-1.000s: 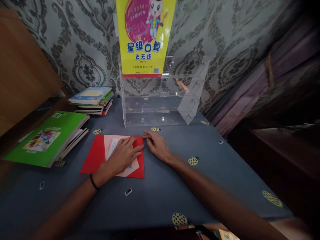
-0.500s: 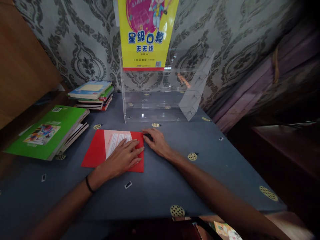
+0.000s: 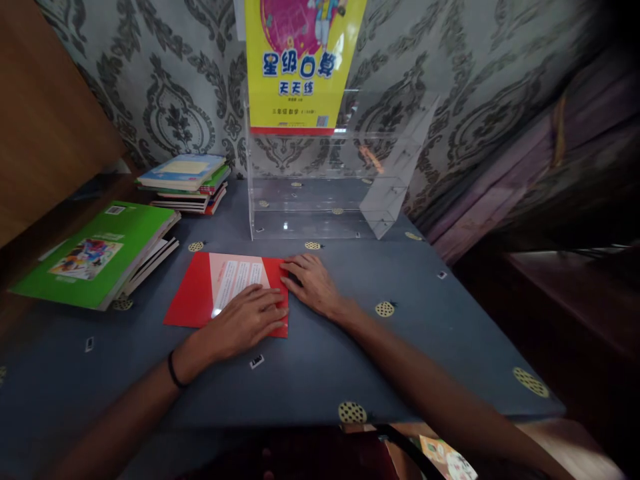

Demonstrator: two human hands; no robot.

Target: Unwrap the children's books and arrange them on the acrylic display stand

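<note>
A red booklet (image 3: 193, 293) with a pink, printed panel lies flat on the blue tablecloth. Across its lower right part rests my left hand (image 3: 247, 320), palm down with the fingers stretched out; a black band circles the wrist. My right hand (image 3: 313, 283) is at the booklet's upper right edge, its fingertips touching the red cover and its fingers slightly bent and apart. Neither hand grips anything. Part of the cover is hidden beneath the left hand.
Behind the hands stands a clear acrylic rack (image 3: 320, 227) holding a yellow workbook (image 3: 295, 100) upright. Left of it sits a stack of books (image 3: 185, 177), with a green book (image 3: 100, 253) topping another pile nearer me. A patterned wall and a purple curtain (image 3: 520, 173) border the table.
My right hand has shifted slightly left, its fingertips now over the booklet's edge. My left hand stays on the booklet, fingers a little closer together. The view has shifted slightly.
</note>
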